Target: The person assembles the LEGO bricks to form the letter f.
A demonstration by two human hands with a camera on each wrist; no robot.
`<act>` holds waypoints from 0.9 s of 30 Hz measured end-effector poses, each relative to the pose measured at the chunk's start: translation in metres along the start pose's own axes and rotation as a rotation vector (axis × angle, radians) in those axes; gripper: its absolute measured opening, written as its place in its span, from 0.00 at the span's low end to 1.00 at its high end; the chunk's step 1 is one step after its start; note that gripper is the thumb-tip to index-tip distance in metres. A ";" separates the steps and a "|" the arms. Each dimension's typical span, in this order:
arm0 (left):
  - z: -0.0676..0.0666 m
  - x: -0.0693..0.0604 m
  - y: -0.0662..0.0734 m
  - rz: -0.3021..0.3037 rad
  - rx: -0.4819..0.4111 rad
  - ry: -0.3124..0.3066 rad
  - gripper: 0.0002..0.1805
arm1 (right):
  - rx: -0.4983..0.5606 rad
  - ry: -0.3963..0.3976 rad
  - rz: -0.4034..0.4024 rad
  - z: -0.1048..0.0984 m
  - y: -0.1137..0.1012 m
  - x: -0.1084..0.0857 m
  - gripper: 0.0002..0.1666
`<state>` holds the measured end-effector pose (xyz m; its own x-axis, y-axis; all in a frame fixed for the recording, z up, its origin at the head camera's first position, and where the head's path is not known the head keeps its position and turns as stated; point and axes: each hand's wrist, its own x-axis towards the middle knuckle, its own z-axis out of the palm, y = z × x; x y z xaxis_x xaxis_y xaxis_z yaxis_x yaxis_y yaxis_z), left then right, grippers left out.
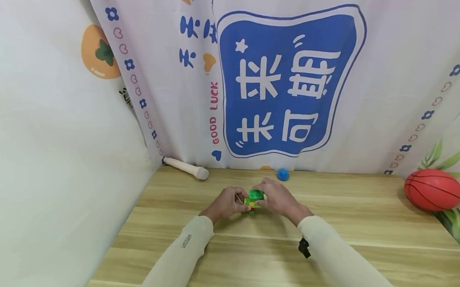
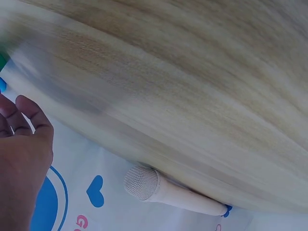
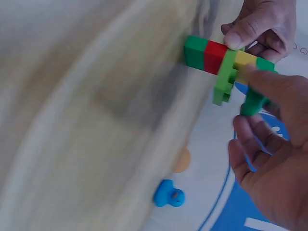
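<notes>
A small stack of toy building bricks [image 1: 255, 195] is between the two hands. In the right wrist view the stack runs from a green brick [image 3: 195, 52] through a red brick [image 3: 215, 57], a wider light green brick [image 3: 224, 79] and a yellow brick [image 3: 243, 59] to green at the top. My left hand [image 1: 230, 202] pinches the stack's left side, its thumb by the red and light green bricks. My right hand [image 1: 277, 196] grips the upper part, thumb across the yellow brick. Whether the stack touches the table cannot be told. The left wrist view shows mostly the back of the left hand [image 2: 21, 159].
Behind the hands, a blue toy duck [image 1: 283, 174] sits by the curtain [image 1: 181, 120]. A white microphone [image 1: 185, 167] lies at the wooden table's [image 1: 256, 256] back left corner. At the right edge rests a red toy basketball [image 1: 433, 189]. A white wall [image 1: 48, 150] borders the left side.
</notes>
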<state>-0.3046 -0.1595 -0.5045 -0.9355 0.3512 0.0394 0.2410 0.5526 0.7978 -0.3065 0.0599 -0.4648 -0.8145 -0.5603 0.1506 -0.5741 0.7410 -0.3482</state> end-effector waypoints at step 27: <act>0.024 0.003 0.014 0.127 0.399 -0.193 0.16 | 0.065 0.102 0.013 0.024 0.039 -0.046 0.06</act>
<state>-0.2974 -0.1326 -0.5080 -0.8360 0.5483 -0.0213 0.4666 0.7309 0.4980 -0.2893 0.1062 -0.5078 -0.8279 -0.5079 0.2379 -0.5597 0.7204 -0.4095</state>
